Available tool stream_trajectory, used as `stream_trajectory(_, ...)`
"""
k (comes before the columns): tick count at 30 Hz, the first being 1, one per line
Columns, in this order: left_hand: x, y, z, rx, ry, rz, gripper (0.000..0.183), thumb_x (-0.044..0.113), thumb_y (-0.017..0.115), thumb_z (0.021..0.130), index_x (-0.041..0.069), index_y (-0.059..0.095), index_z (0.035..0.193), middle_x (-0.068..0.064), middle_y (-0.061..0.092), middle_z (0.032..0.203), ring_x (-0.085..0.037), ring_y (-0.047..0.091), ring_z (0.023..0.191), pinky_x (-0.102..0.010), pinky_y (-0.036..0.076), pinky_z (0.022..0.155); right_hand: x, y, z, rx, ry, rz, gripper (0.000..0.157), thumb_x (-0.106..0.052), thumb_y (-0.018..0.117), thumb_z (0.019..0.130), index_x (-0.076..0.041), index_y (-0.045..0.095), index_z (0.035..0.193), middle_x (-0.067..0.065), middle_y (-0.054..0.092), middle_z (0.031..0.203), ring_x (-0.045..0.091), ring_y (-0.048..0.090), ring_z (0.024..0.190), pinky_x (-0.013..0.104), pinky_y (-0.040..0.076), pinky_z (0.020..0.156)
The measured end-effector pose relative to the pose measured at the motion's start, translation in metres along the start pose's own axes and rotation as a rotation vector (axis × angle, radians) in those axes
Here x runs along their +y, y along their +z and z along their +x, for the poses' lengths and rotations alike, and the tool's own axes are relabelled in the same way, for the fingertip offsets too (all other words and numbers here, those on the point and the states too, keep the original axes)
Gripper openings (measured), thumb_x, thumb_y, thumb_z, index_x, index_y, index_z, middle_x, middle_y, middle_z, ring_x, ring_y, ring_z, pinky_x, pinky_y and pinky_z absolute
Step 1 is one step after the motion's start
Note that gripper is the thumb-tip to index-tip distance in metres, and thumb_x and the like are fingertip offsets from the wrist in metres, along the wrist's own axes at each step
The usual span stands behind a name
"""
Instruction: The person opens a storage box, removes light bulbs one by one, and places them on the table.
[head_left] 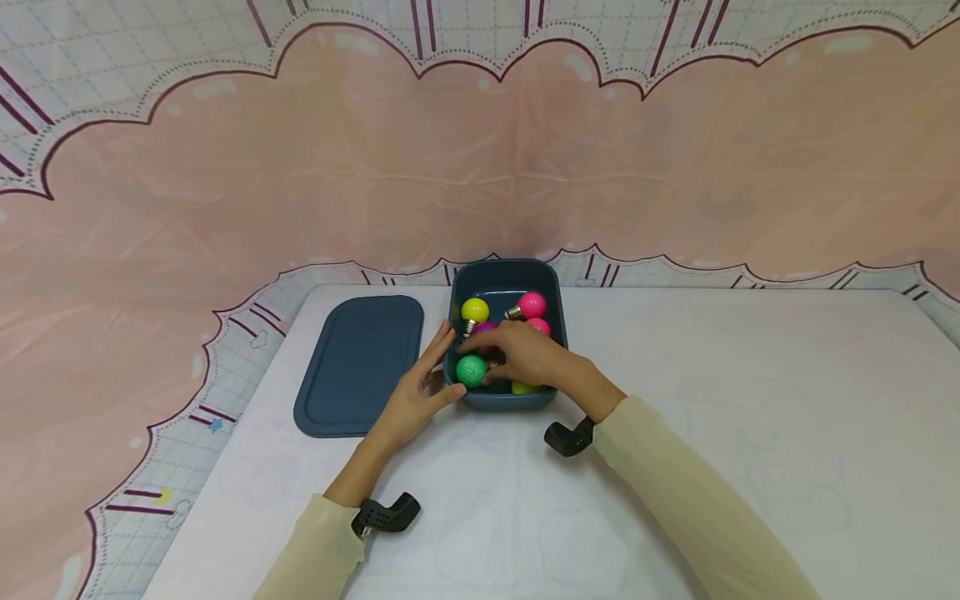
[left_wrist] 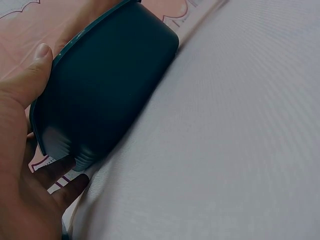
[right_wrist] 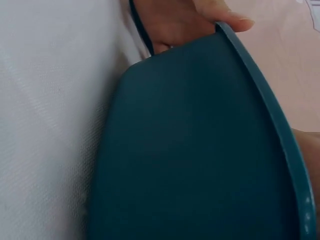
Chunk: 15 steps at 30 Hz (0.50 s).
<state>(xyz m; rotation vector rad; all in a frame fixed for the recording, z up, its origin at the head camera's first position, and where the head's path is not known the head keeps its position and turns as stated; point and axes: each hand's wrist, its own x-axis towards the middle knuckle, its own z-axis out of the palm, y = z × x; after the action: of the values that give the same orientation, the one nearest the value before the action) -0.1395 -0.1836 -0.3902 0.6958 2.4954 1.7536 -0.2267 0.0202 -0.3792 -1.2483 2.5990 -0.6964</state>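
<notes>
A dark blue rectangular container (head_left: 506, 402) holds several coloured light bulbs with metal screw bases. My left hand (head_left: 411, 404) rests at its near left corner, fingers extended along the side and thumb at the front rim; the left wrist view shows that thumb against the container wall (left_wrist: 110, 75). Reaching inside, my right hand (head_left: 525, 354) has its thumb and forefinger on either side of a green bulb (head_left: 471, 372). A yellow bulb (head_left: 475, 311), a purple bulb (head_left: 486, 327) and a pink bulb (head_left: 532, 305) lie beyond the fingers. In the right wrist view, the container wall (right_wrist: 195, 140) hides the right fingers.
Left of the container lies a flat dark blue lid (head_left: 360, 367). Both stand towards the far side of a white-covered table (head_left: 720, 400). A patterned cloth (head_left: 510, 183) hangs behind the table. Each wrist wears a black camera mount, such as the right mount (head_left: 568, 437).
</notes>
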Motion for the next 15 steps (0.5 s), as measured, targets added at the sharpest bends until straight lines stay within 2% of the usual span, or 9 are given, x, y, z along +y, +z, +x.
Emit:
stream_trajectory(5,-0.0008,-0.0004,-0.0001,-0.001,0.0,-0.003,0.072,0.005,0.063,0.092,0.006,0.023,0.152,-0.012,0.007,0.159,-0.03,0.012,0.144,-0.059,0.025,0.107,0.0016,0.0011,0.0021,-0.04,0.01,-0.006,0.052,-0.027,0.077,0.082,-0.025,0.06,0.131,-0.001,0.066,0.116,0.02,0.056,0.11,0.048,0.039,0.099)
stream_trajectory(15,-0.0028,0.0,0.0001,0.0,0.002,-0.015,0.072,0.005,0.063,0.092,0.007,0.024,0.152,-0.011,0.007,0.159,-0.032,0.014,0.143,-0.057,0.026,0.107,0.0036,0.0023,0.0047,-0.042,0.01,0.03,0.05,-0.028,0.077,0.082,-0.023,0.062,0.129,-0.001,0.067,0.113,0.019,0.057,0.108,0.05,0.036,0.101)
